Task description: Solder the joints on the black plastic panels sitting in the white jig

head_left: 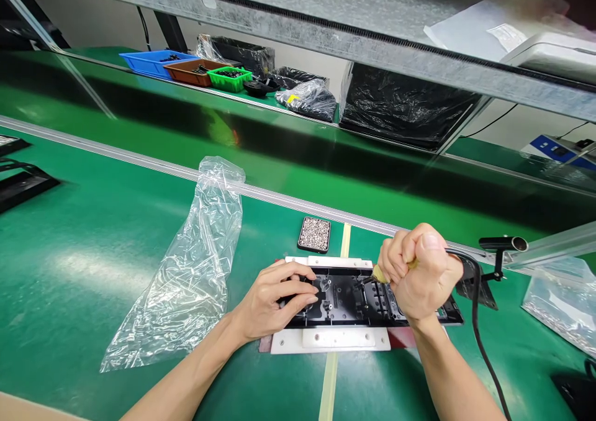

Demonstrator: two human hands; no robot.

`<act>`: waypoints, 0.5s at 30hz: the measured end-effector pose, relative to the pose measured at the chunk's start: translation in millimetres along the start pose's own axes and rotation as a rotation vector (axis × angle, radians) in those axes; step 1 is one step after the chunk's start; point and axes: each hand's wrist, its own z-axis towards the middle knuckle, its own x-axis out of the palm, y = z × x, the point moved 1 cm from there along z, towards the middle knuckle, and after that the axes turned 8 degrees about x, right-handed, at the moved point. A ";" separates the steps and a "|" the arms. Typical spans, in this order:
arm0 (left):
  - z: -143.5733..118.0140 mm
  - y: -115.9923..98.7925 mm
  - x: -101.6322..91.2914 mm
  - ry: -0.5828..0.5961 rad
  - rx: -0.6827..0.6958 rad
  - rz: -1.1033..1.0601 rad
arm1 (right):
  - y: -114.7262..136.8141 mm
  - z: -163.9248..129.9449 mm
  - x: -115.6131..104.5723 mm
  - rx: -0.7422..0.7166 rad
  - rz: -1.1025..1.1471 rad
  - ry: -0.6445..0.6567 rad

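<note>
A long black plastic panel (pixel 342 306), with posts and ribs inside, lies in a white fixture (pixel 330 340) on the green table. My left hand (pixel 274 300) rests over the panel's left end, thumb and fingers apart and touching it. What lies under those fingers is hidden. Wrapped in a fist, my right hand (pixel 419 275) grips a corded soldering iron by its yellow handle (pixel 379 274). The iron's dark tip points down-left at the middle of the panel; whether it touches cannot be made out. Behind the fixture sits a small black tray (pixel 315 234) of tiny metal pieces.
A crumpled clear plastic bag (pixel 186 272) lies left. The iron's black cable (pixel 475 309) runs down past my right forearm. A tubular iron stand (pixel 500 247) and a bag of metal pieces (pixel 559 303) are at right. Blue (pixel 156 63), brown and green bins stand behind.
</note>
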 end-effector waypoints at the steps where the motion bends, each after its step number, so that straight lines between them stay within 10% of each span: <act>1: 0.1 -0.1 -0.1 0.001 0.000 0.002 | 0.2 0.1 0.3 -0.001 -0.004 0.002; 15: -2.2 0.4 0.0 0.002 -0.003 0.005 | 0.4 0.5 0.6 0.004 0.005 -0.005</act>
